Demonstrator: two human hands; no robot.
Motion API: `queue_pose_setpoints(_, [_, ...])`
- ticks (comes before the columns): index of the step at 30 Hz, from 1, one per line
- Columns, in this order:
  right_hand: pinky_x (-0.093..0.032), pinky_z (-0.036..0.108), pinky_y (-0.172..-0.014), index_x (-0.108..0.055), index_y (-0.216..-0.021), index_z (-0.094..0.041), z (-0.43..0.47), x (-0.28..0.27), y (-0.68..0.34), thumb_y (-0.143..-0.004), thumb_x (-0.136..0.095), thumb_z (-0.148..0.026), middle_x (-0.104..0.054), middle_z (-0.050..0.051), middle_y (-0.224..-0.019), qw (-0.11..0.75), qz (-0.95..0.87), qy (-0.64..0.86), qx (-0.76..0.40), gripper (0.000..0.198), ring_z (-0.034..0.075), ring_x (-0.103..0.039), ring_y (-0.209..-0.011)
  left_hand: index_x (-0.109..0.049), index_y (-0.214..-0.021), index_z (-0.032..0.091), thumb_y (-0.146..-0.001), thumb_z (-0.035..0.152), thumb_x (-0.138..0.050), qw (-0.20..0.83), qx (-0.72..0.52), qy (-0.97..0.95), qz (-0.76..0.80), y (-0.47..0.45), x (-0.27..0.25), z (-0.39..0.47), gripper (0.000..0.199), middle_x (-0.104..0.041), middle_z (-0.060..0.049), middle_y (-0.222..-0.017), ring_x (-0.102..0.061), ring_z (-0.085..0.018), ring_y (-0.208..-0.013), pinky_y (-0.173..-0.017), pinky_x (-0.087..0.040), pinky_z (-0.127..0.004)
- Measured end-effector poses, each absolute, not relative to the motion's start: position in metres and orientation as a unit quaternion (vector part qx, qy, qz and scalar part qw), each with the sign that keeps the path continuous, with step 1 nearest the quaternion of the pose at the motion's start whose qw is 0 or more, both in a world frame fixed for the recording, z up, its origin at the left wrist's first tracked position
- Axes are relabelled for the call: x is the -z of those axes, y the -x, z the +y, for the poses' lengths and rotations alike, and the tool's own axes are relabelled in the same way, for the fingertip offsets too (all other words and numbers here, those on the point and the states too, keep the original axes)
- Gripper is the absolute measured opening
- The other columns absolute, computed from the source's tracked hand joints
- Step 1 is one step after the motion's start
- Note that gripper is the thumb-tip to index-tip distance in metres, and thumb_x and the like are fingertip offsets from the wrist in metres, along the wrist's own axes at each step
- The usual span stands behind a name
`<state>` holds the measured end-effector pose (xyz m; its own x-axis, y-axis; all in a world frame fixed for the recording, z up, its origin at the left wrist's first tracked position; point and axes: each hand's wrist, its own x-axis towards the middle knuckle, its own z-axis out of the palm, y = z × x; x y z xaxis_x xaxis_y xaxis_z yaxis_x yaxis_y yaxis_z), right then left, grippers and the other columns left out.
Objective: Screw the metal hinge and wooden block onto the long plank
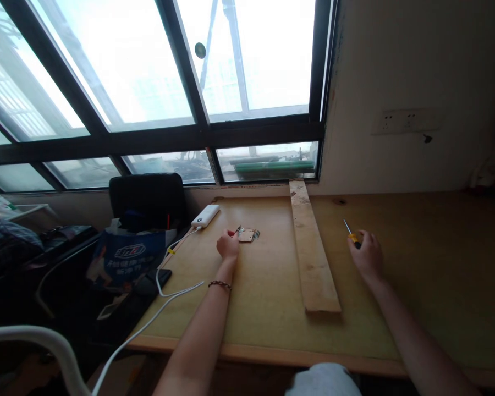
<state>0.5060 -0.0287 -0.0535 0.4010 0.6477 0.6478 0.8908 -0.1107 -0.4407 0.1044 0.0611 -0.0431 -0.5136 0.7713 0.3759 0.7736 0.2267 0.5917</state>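
Note:
My right hand [368, 252] is wrapped round a screwdriver [354, 238] with a yellow and black handle, its metal shaft pointing up and to the left. The screwdriver is to the right of the wooden plank [313, 253] and over the table. Closed at the fingertips, my left hand [228, 245] has a small dark thing [238, 229] at them, too small to name. That hand is beside a small tan piece, perhaps cardboard [246, 236], lying on the table. Several small, thin, dark items [256, 235] lie along its right edge.
A white power bank [205, 216] with a white cable [161, 286] lies at the table's left edge. Left of the table [268, 324] stand a black chair [147, 195] and a blue bag [126, 256]. Windows and a wall with sockets [399, 121] rise behind.

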Motion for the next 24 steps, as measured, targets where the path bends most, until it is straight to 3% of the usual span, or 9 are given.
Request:
queue_pose_setpoints(9, [-0.035, 0.033, -0.079, -0.051, -0.105, -0.012, -0.019, 0.069, -0.512, -0.075, -0.053, -0.032, -0.057, 0.014, -0.097, 0.273, -0.530, 0.794, 0.116, 0.035, 0.025, -0.050, -0.091, -0.059, -0.081, 0.017, -0.077, 0.032, -0.046, 0.030, 0.307, 0.540, -0.783, -0.109, 0.054, 0.076, 0.020, -0.064, -0.011, -0.079, -0.058, -0.024, -0.081, -0.066, -0.040, -0.030])
queue_pose_setpoints(14, [-0.034, 0.034, -0.080, -0.050, -0.106, -0.013, -0.019, 0.069, -0.511, -0.076, -0.053, -0.032, -0.057, 0.014, -0.098, 0.247, -0.523, 0.807, 0.119, 0.036, 0.026, -0.051, -0.091, -0.061, -0.080, 0.016, -0.077, 0.031, -0.045, 0.043, 0.284, 0.576, -0.766, -0.113, 0.052, 0.076, 0.022, -0.064, -0.011, -0.080, -0.053, -0.025, -0.090, -0.074, -0.039, -0.032])
queue_pose_setpoints(24, [-0.038, 0.034, -0.076, -0.048, -0.109, -0.012, -0.024, 0.060, -0.509, -0.075, -0.055, -0.028, -0.056, 0.016, -0.098, 0.224, -0.496, 0.835, 0.083, 0.039, 0.027, -0.054, -0.092, -0.062, -0.088, 0.015, -0.073, 0.034, -0.048, 0.036, 0.245, 0.532, -0.810, -0.122, 0.039, 0.064, 0.028, -0.055, -0.016, -0.108, -0.041, -0.032, -0.106, -0.081, -0.038, -0.042])
